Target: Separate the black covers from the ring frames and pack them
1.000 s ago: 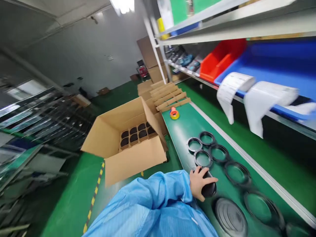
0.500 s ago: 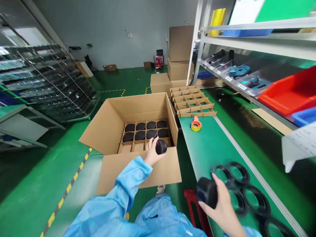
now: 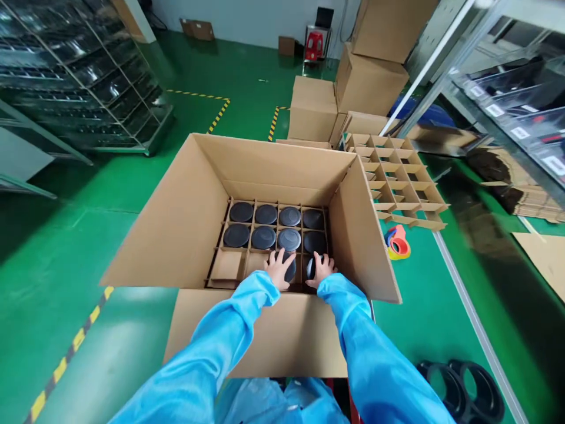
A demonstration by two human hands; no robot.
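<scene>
Both my hands reach into an open cardboard box (image 3: 273, 168) fitted with a grid of cardboard dividers (image 3: 229, 265). My left hand (image 3: 279, 270) is closed round a black round part (image 3: 290, 270) at a front-row compartment, third from the left. In the compartment to its right, my right hand (image 3: 322, 272) grips another black round part (image 3: 311, 270), partly hidden by the fingers. Behind them, two rows of compartments hold several black round parts (image 3: 263, 237), flat tops up. The two front-left compartments show bare cardboard.
Right of the box, a green bench (image 3: 415, 288) carries a spare divider grid (image 3: 397, 176), tape rolls (image 3: 398, 244) and black rings (image 3: 463, 386). Stacked cartons (image 3: 313, 109) stand behind. A wire rack (image 3: 88, 76) is at the left, a metal shelf (image 3: 521, 118) at the right.
My right hand has moved left from beside the bench into the box, carrying its black part. My left hand has lowered its part into the front row. The view has tilted down.
</scene>
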